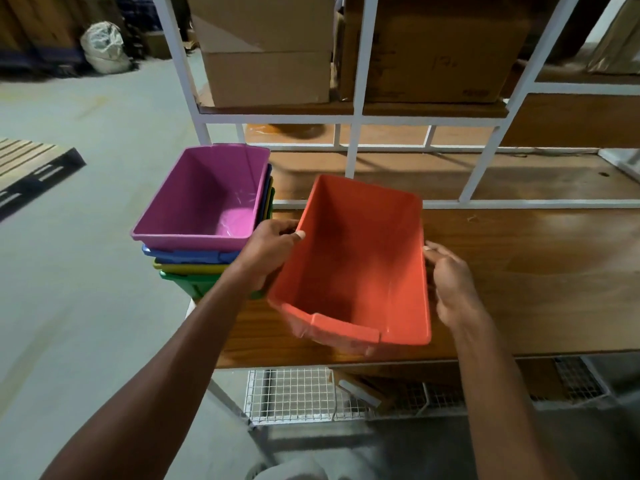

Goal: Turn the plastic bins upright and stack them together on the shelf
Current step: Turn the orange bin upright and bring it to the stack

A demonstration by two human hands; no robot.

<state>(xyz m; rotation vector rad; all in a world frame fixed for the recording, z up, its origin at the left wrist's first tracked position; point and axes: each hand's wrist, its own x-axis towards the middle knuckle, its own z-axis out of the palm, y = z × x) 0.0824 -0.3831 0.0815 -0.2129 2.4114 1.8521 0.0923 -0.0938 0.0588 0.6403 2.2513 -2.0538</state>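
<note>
An orange plastic bin (356,265) is upright, open side up, just above the wooden shelf (526,271). My left hand (273,247) grips its left rim, thumb over the edge. On the right rim, my right hand (450,282) holds the wall with fingers curled around it. To the left, at the shelf's left end, stands a nested stack of upright bins: a purple bin (207,199) on top, then a blue bin (187,255), a yellow bin (187,268) and a green bin (194,285) under it.
White metal shelf posts (356,126) rise behind the bins. Cardboard boxes (266,53) fill the shelf above. A wire mesh panel (294,393) lies below the shelf. A wooden pallet (31,168) and a white sack (104,46) sit on the concrete floor at left.
</note>
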